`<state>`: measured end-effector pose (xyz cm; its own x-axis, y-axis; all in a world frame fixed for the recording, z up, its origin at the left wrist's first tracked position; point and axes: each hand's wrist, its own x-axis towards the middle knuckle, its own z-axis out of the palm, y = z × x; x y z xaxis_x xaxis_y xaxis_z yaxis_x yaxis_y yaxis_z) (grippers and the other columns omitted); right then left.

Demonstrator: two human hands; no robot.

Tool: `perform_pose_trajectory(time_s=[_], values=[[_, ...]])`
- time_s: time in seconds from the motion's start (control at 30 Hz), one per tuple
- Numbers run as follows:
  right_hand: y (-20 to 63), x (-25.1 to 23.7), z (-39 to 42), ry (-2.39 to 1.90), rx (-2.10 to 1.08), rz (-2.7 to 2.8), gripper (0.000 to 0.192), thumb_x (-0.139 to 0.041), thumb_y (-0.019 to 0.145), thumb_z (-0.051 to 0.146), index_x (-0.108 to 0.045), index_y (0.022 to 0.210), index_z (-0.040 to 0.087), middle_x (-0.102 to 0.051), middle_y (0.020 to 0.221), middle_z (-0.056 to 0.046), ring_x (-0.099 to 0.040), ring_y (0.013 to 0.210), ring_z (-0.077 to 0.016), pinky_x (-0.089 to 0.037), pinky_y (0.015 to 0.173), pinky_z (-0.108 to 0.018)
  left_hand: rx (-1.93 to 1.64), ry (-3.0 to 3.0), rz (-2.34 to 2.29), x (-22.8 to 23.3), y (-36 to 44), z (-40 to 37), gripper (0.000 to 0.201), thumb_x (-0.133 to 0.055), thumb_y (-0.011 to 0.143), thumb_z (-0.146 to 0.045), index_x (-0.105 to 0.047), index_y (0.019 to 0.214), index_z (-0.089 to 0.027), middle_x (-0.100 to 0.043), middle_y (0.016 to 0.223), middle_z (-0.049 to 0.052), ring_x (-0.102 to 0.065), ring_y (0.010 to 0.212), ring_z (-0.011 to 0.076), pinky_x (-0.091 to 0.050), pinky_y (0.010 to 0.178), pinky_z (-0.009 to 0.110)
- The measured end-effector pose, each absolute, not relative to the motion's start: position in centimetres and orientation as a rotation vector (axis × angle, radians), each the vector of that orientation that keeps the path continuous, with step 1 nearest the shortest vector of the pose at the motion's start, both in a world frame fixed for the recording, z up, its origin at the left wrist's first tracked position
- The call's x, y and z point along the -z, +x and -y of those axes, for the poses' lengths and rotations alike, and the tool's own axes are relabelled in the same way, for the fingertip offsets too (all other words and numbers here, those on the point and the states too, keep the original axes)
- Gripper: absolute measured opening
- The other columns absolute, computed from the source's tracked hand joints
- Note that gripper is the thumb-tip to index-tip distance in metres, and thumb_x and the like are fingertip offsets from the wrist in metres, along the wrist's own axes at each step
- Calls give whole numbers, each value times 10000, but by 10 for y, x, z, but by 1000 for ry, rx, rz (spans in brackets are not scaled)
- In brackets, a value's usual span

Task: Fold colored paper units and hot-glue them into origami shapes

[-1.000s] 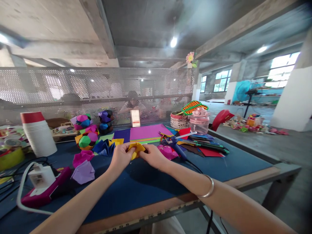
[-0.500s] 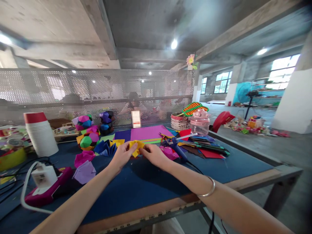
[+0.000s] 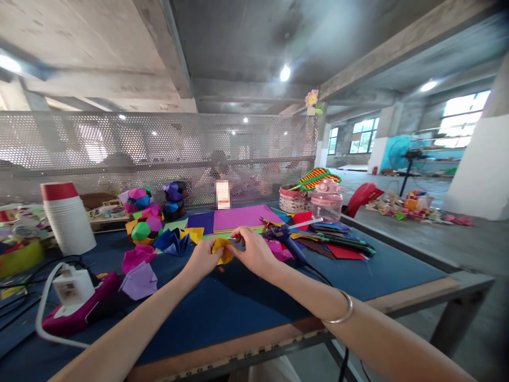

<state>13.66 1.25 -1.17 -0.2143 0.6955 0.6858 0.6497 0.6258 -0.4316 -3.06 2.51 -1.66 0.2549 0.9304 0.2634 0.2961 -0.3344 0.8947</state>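
Note:
A folded yellow paper piece (image 3: pixel 223 254) is held above the middle of the blue table. My left hand (image 3: pixel 204 258) grips its left side, thumb in front. The fingers of my right hand (image 3: pixel 252 249) are bent at its right edge and pinch it; part of the grip is hidden. Just beyond lie a blue folded paper piece (image 3: pixel 174 243) and another yellow folded piece (image 3: pixel 193 234). A glue gun (image 3: pixel 283 233) rests right of my right hand, beside some magenta paper (image 3: pixel 280 250).
Purple paper sheets (image 3: pixel 246 217) lie behind my hands. Paper balls (image 3: pixel 145 229), a stack of cups (image 3: pixel 69 223) and a power strip (image 3: pixel 83 313) occupy the left. A pink water jug (image 3: pixel 326 201) and woven basket (image 3: pixel 294 199) stand at the right. A perforated screen (image 3: pixel 159 143) borders the back.
The yellow paper has turned and sits slightly lower in my hands. My right hand's fingers have risen and bent higher at its edge.

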Motion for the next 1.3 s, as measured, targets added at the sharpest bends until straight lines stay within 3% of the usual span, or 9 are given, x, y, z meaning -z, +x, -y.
perform_pose_trajectory(time_s=[0.43, 0.63, 0.77, 0.97, 1.03, 1.17, 1.3], values=[[134, 10, -7, -1095, 158, 2048, 51, -613, 775, 181, -575, 740, 176, -601, 773, -17, -552, 739, -145, -388, 668, -245, -1050, 2055, -1216, 15, -33, -20, 200, -465, 759, -277, -625, 791, -162, -598, 726, 21, -611, 575, 155, -506, 405, 220], [137, 10, -12, -1033, -72, 1993, 120, -539, 788, 98, -641, 763, 156, -661, 740, -31, -586, 685, -136, -403, 633, -224, -1034, 1980, -1204, 16, -35, -23, 190, -513, 742, -306, -629, 790, -163, -601, 646, -5, -603, 510, 150, -519, 418, 243], [138, 8, -17, -1073, -265, 1933, 134, -538, 802, 151, -660, 746, 154, -667, 683, -24, -593, 631, -138, -407, 580, -220, -1037, 1930, -1153, 14, -34, -22, 172, -546, 733, -303, -629, 780, -160, -606, 627, -8, -604, 503, 151, -522, 427, 251], [152, -6, 9, -1093, -293, 1969, 180, -560, 808, 242, -616, 961, 168, -671, 899, -50, -612, 782, -150, -462, 703, -255, -1082, 1678, -1121, 11, -37, -25, 266, -641, 692, -347, -643, 852, -135, -650, 659, 14, -624, 567, 173, -543, 463, 281], [168, -11, 29, -1137, -251, 2058, 154, -554, 816, 269, -613, 928, 181, -662, 889, -44, -603, 789, -150, -454, 696, -251, -1110, 1608, -1100, 12, -39, -27, 297, -660, 684, -358, -642, 873, -130, -661, 677, 22, -623, 558, 169, -542, 462, 285], [220, -9, 55, -1395, -23, 2044, 167, -513, 837, 336, -568, 759, 199, -620, 703, -3, -556, 624, -140, -403, 587, -251, -1173, 1530, -1078, 12, -39, -28, 298, -684, 682, -350, -651, 875, -125, -670, 703, 39, -622, 530, 157, -544, 471, 289], [266, -1, 37, -1608, 112, 1842, 279, -558, 790, 457, -590, 835, 184, -643, 740, -30, -586, 652, -168, -433, 618, -277, -1220, 1504, -1084, 10, -36, -27, 274, -670, 702, -299, -655, 902, -112, -672, 717, 57, -626, 538, 155, -541, 467, 274]])
